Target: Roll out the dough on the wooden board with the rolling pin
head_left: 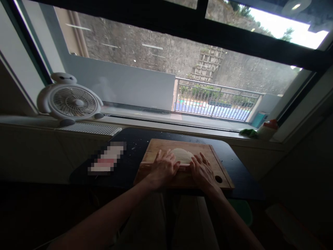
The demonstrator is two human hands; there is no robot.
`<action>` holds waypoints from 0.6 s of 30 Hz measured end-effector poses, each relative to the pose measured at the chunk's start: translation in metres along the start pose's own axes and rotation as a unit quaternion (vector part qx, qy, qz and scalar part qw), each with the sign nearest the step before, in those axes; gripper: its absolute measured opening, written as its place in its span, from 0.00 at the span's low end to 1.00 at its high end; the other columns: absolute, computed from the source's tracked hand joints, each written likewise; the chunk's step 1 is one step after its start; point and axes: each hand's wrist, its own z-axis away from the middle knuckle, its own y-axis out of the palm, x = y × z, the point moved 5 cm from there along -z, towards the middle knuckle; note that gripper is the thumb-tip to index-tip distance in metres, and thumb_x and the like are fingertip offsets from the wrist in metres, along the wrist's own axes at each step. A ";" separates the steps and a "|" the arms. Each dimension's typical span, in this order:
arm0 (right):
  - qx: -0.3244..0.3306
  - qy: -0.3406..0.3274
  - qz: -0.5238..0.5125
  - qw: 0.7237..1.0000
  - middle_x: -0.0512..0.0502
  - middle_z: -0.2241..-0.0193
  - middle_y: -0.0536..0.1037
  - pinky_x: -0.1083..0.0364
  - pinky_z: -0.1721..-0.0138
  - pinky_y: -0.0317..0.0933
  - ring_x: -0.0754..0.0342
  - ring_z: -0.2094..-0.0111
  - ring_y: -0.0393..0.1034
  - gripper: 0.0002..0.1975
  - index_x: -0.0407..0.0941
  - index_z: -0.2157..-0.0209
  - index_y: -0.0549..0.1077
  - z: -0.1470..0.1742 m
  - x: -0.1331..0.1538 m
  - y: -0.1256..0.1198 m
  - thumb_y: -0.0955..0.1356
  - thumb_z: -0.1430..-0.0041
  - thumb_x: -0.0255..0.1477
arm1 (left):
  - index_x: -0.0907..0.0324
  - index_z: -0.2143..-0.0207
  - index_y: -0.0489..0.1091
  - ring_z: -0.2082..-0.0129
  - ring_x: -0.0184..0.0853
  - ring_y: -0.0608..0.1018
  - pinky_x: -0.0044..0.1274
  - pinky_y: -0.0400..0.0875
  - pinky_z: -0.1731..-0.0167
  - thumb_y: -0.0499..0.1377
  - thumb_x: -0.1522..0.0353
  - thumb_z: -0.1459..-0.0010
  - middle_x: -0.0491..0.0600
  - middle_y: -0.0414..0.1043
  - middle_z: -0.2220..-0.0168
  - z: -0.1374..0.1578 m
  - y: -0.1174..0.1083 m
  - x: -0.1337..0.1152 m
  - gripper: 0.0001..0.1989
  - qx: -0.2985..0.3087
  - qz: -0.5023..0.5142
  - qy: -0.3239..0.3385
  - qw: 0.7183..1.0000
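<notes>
A pale, flattened round of dough (pixel 182 155) lies on a wooden cutting board (pixel 220 163). Across the board, at the dough's near edge, runs a wooden rolling pin (pixel 145 166). My left hand (pixel 164 164) is on the pin left of its middle, fingers curved over it and the thumb pointing toward the other hand. On the right part of the pin rests my right hand (pixel 201 168), its fingers bent over the wood beside the dough. A short stretch of pin shows between the two thumbs, and its right end is hidden under my right hand.
The board stands on a dark table (pixel 125 139) against the window sill. A blurred-out flat item (pixel 107 159) lies at the table's left. A white fan (pixel 74 100) stands on the sill at left; a bottle (pixel 267 130) and a green cloth-like item (pixel 248 132) are at right.
</notes>
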 end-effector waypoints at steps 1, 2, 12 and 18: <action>0.004 0.007 0.002 1.000 0.46 0.43 0.63 0.50 0.41 0.43 0.49 0.37 0.41 0.21 0.46 0.47 0.67 -0.006 -0.001 0.001 0.52 0.32 0.35 | 0.58 0.56 0.71 0.41 0.44 0.61 0.43 0.42 0.41 0.43 0.59 0.37 0.53 0.72 0.51 -0.007 0.002 0.003 0.21 0.000 -0.002 -0.004 1.000; 0.011 0.017 0.003 1.000 0.45 0.44 0.64 0.50 0.41 0.43 0.49 0.37 0.42 0.21 0.46 0.49 0.68 -0.014 -0.002 0.003 0.52 0.32 0.35 | 0.58 0.56 0.71 0.41 0.44 0.60 0.43 0.42 0.41 0.44 0.60 0.37 0.53 0.71 0.51 -0.016 0.005 0.006 0.20 0.002 -0.003 -0.011 1.000; 0.011 0.030 0.010 0.999 0.41 0.49 0.69 0.51 0.43 0.46 0.48 0.39 0.48 0.22 0.43 0.51 0.69 -0.018 0.007 0.010 0.51 0.32 0.35 | 0.59 0.62 0.73 0.43 0.47 0.62 0.47 0.46 0.43 0.42 0.61 0.37 0.53 0.74 0.55 -0.101 0.041 0.018 0.22 0.041 0.048 -0.066 0.996; 0.014 0.039 -0.001 0.999 0.41 0.48 0.68 0.51 0.44 0.46 0.48 0.42 0.53 0.21 0.42 0.47 0.66 0.004 0.015 0.006 0.52 0.33 0.33 | 0.59 0.49 0.66 0.39 0.42 0.56 0.38 0.44 0.40 0.43 0.62 0.37 0.52 0.65 0.44 -0.071 0.043 0.001 0.21 0.012 0.052 0.020 0.998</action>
